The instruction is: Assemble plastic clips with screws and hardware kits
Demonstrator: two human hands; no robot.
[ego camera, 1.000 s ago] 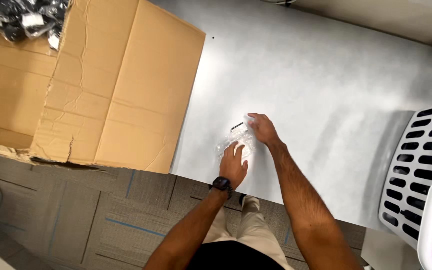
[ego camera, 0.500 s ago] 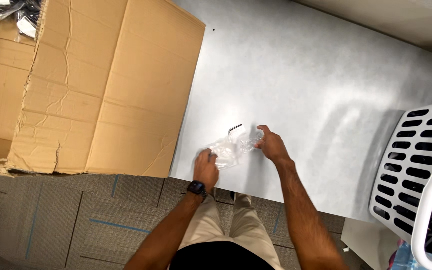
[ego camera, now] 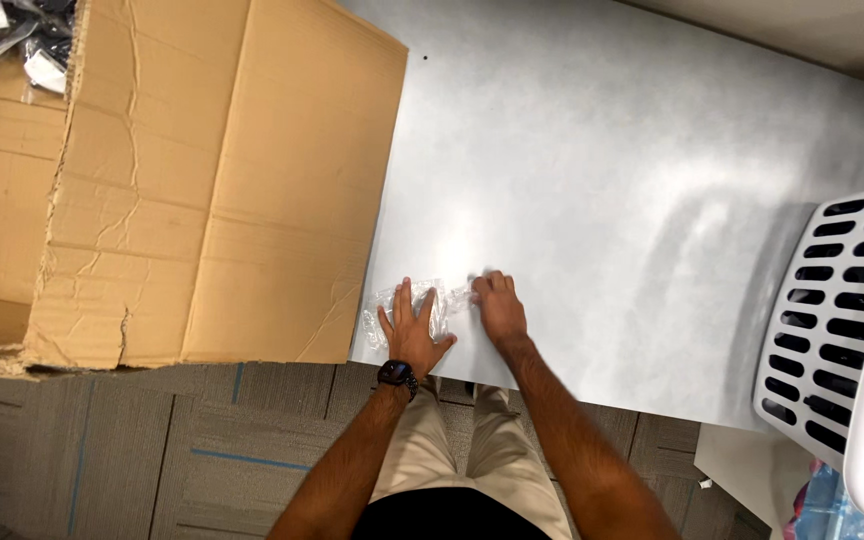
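One clear plastic bag lies under two flat, open-fingered hands, left hand, right hand.

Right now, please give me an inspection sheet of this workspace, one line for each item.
Surface: grey table, smooth, with a few small dark specks.
Job's things: clear plastic bag lying flat near the table's front edge.
Clutter: large open cardboard box at the table's left, flap overlapping the table; bagged dark items inside it.
Grippers: left hand pressed flat on the bag, dark wristwatch on its wrist; right hand pressing the bag's right end.
Cables: nothing seen.
Surroundings: white slotted basket at right; grey carpet tiles below.
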